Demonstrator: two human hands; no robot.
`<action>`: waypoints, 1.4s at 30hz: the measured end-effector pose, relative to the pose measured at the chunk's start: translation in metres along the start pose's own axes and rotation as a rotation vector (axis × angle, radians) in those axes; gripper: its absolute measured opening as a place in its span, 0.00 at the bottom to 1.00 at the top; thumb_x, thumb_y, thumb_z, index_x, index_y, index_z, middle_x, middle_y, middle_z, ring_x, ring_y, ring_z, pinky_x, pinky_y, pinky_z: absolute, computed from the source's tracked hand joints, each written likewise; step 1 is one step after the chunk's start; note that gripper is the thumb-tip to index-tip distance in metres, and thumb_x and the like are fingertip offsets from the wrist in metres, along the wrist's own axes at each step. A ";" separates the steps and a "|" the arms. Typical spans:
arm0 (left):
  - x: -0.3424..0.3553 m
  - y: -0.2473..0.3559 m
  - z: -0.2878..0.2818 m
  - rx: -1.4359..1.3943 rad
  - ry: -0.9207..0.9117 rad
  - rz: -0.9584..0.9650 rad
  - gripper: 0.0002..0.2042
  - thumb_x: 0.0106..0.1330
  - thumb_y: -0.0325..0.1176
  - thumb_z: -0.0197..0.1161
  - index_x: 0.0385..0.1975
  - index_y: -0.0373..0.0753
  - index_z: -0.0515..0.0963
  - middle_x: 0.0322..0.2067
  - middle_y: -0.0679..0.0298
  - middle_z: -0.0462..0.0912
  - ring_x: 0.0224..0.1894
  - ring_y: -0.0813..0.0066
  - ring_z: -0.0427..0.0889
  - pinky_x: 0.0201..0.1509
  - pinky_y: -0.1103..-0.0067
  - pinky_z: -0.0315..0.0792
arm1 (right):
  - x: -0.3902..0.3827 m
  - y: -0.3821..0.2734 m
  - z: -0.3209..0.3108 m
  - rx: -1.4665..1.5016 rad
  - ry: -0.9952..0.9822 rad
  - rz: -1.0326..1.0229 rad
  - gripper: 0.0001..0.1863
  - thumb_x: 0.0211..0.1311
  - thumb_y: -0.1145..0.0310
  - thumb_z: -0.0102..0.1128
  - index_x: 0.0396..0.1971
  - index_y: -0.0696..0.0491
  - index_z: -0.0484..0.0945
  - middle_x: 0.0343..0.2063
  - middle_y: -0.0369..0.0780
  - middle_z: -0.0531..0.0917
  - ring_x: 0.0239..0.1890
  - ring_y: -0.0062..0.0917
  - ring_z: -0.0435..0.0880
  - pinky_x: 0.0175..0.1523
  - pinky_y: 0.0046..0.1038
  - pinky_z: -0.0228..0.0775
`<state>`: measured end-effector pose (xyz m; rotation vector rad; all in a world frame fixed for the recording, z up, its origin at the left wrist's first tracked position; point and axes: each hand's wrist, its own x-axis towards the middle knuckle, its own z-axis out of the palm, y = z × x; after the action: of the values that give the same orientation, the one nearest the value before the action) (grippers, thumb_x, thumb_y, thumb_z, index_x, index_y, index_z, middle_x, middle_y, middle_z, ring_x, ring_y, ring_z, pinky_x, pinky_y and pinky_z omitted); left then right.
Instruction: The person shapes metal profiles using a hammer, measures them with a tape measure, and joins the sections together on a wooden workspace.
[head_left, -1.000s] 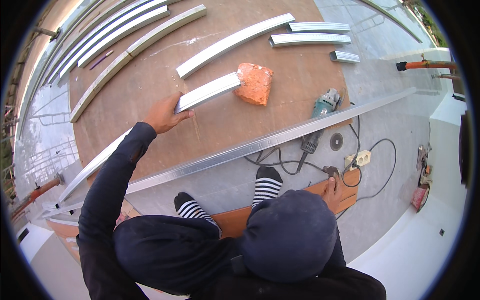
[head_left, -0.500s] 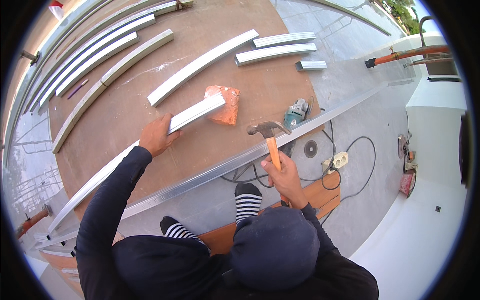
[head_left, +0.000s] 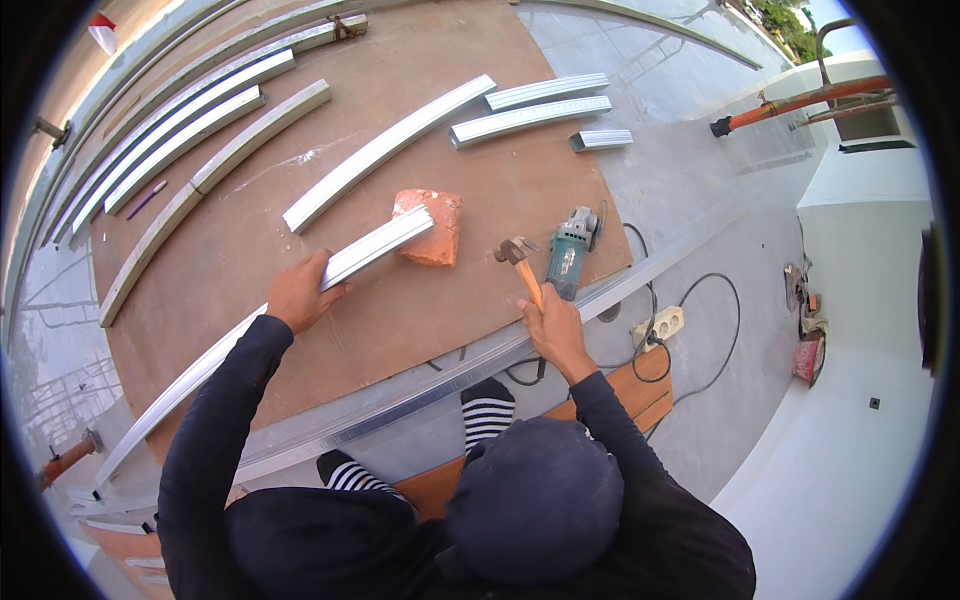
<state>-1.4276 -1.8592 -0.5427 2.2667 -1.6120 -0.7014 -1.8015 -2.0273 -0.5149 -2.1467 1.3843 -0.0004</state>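
Observation:
My left hand [head_left: 310, 293] grips a long white metal profile [head_left: 375, 246], whose upper end rests on a broken red brick [head_left: 440, 247] on the brown board [head_left: 350, 340]. My right hand [head_left: 555, 330] is closed on the wooden handle of a claw hammer [head_left: 523, 262], raised over the board to the right of the brick. Just beyond the hammer lies a teal angle grinder [head_left: 570, 250]. A long silver profile [head_left: 420, 396] runs crosswise below both hands, partly hidden by my right hand.
Short metal pieces [head_left: 530, 121] and longer bars [head_left: 150, 215] lie on the board. A power strip [head_left: 668, 322] with looped black cables sits at right. An orange pipe [head_left: 810, 98] juts in at upper right. My striped-socked feet [head_left: 485, 420] are below.
My right hand has brought the hammer up from the lower right toward the brick, then slightly farther up the board. My left hand still holds the profile, and the view has shifted.

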 end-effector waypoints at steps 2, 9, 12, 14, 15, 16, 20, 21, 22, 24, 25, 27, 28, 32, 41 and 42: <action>0.005 0.004 -0.003 -0.023 -0.072 -0.037 0.24 0.61 0.48 0.69 0.50 0.40 0.74 0.41 0.49 0.84 0.43 0.46 0.83 0.46 0.60 0.74 | -0.021 0.027 -0.001 0.079 0.018 0.052 0.18 0.69 0.58 0.60 0.31 0.59 0.71 0.21 0.50 0.82 0.26 0.50 0.83 0.30 0.43 0.72; -0.004 -0.002 -0.008 0.028 -0.105 -0.139 0.24 0.59 0.51 0.70 0.46 0.39 0.77 0.38 0.48 0.85 0.41 0.46 0.84 0.45 0.60 0.76 | -0.042 -0.022 -0.016 0.397 0.099 0.029 0.20 0.73 0.55 0.56 0.31 0.59 0.72 0.17 0.46 0.79 0.20 0.38 0.79 0.28 0.36 0.68; -0.002 0.002 -0.007 0.050 -0.133 -0.175 0.23 0.59 0.52 0.70 0.43 0.39 0.78 0.37 0.47 0.85 0.39 0.47 0.84 0.43 0.60 0.76 | -0.022 -0.051 -0.005 0.451 0.076 -0.043 0.22 0.75 0.54 0.54 0.30 0.59 0.72 0.16 0.46 0.74 0.17 0.38 0.73 0.27 0.36 0.64; -0.002 0.002 -0.008 0.057 -0.115 -0.167 0.23 0.59 0.52 0.70 0.42 0.38 0.78 0.36 0.47 0.85 0.39 0.47 0.84 0.43 0.60 0.76 | -0.005 -0.071 0.001 0.367 0.081 -0.163 0.23 0.75 0.53 0.53 0.30 0.60 0.72 0.15 0.48 0.72 0.17 0.38 0.71 0.26 0.38 0.62; -0.002 0.003 -0.008 0.056 -0.099 -0.157 0.23 0.59 0.51 0.70 0.42 0.38 0.78 0.35 0.47 0.85 0.38 0.47 0.84 0.42 0.60 0.76 | 0.002 -0.078 0.002 0.372 0.069 -0.175 0.23 0.75 0.53 0.53 0.30 0.60 0.72 0.16 0.49 0.72 0.17 0.39 0.70 0.25 0.38 0.61; -0.002 0.005 -0.007 0.054 -0.084 -0.148 0.22 0.59 0.51 0.70 0.41 0.38 0.78 0.34 0.47 0.85 0.38 0.47 0.84 0.42 0.60 0.75 | 0.007 -0.086 0.001 0.376 0.056 -0.187 0.23 0.75 0.52 0.52 0.30 0.60 0.72 0.16 0.50 0.71 0.17 0.39 0.70 0.25 0.38 0.61; -0.003 0.000 -0.004 0.016 -0.048 -0.106 0.22 0.60 0.51 0.69 0.41 0.38 0.78 0.33 0.48 0.85 0.36 0.46 0.84 0.41 0.59 0.75 | 0.010 -0.120 -0.003 0.432 0.157 -0.322 0.21 0.76 0.54 0.52 0.30 0.59 0.72 0.16 0.52 0.72 0.17 0.46 0.72 0.24 0.40 0.61; -0.004 -0.001 -0.004 0.021 -0.060 -0.122 0.21 0.60 0.51 0.69 0.40 0.38 0.78 0.33 0.48 0.85 0.36 0.46 0.84 0.41 0.59 0.75 | 0.012 -0.123 0.003 0.404 0.211 -0.379 0.20 0.75 0.55 0.52 0.31 0.59 0.73 0.16 0.52 0.73 0.18 0.47 0.73 0.24 0.41 0.61; -0.006 -0.002 -0.004 0.026 -0.074 -0.137 0.21 0.60 0.51 0.69 0.40 0.39 0.78 0.33 0.48 0.85 0.36 0.46 0.84 0.41 0.58 0.75 | 0.015 -0.123 0.012 0.377 0.266 -0.435 0.19 0.75 0.57 0.53 0.31 0.59 0.73 0.16 0.52 0.73 0.18 0.49 0.74 0.24 0.42 0.62; -0.005 -0.002 -0.004 0.038 -0.073 -0.127 0.21 0.60 0.51 0.69 0.40 0.39 0.78 0.33 0.48 0.85 0.36 0.45 0.84 0.41 0.58 0.75 | 0.026 -0.109 0.032 0.270 0.273 -0.468 0.17 0.75 0.59 0.53 0.33 0.59 0.74 0.16 0.53 0.75 0.19 0.52 0.76 0.24 0.44 0.62; -0.001 0.001 -0.001 0.040 -0.061 -0.102 0.21 0.60 0.51 0.69 0.40 0.39 0.78 0.33 0.48 0.85 0.36 0.45 0.84 0.41 0.58 0.75 | 0.035 -0.091 0.044 0.186 0.223 -0.442 0.16 0.74 0.60 0.53 0.34 0.59 0.74 0.17 0.53 0.75 0.20 0.53 0.76 0.24 0.44 0.63; -0.002 -0.003 -0.002 0.047 -0.034 -0.092 0.21 0.60 0.50 0.69 0.40 0.39 0.77 0.32 0.48 0.85 0.36 0.45 0.84 0.41 0.58 0.75 | 0.040 -0.090 0.052 0.142 0.150 -0.407 0.15 0.74 0.62 0.54 0.35 0.60 0.74 0.17 0.54 0.75 0.20 0.54 0.77 0.24 0.45 0.63; -0.001 -0.004 -0.002 0.043 -0.018 -0.090 0.21 0.60 0.50 0.69 0.40 0.39 0.77 0.32 0.48 0.85 0.36 0.45 0.83 0.41 0.58 0.75 | 0.041 -0.088 0.054 0.167 0.138 -0.390 0.14 0.74 0.62 0.54 0.36 0.60 0.73 0.17 0.55 0.76 0.20 0.54 0.77 0.23 0.46 0.63; -0.003 -0.002 0.001 0.074 -0.034 -0.089 0.21 0.60 0.51 0.69 0.39 0.39 0.77 0.31 0.47 0.85 0.35 0.44 0.83 0.40 0.58 0.75 | 0.028 -0.103 0.047 0.299 0.262 -0.454 0.14 0.73 0.62 0.54 0.33 0.59 0.70 0.17 0.56 0.75 0.20 0.55 0.77 0.23 0.47 0.62; 0.002 0.001 -0.001 0.090 -0.056 -0.101 0.21 0.60 0.51 0.69 0.39 0.39 0.77 0.30 0.47 0.85 0.34 0.45 0.84 0.40 0.58 0.75 | 0.034 -0.079 0.063 0.180 0.187 -0.316 0.15 0.74 0.63 0.53 0.36 0.62 0.74 0.16 0.55 0.75 0.19 0.54 0.77 0.23 0.46 0.62; -0.001 -0.001 0.001 0.086 -0.045 -0.102 0.21 0.60 0.51 0.69 0.39 0.39 0.77 0.30 0.47 0.85 0.34 0.45 0.84 0.40 0.58 0.75 | 0.032 -0.085 0.060 0.235 0.223 -0.332 0.15 0.74 0.63 0.53 0.36 0.62 0.74 0.16 0.56 0.75 0.19 0.54 0.77 0.23 0.46 0.62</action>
<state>-1.4275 -1.8581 -0.5444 2.4252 -1.5845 -0.7252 -1.6980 -2.0008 -0.5353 -2.1961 1.0636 -0.5178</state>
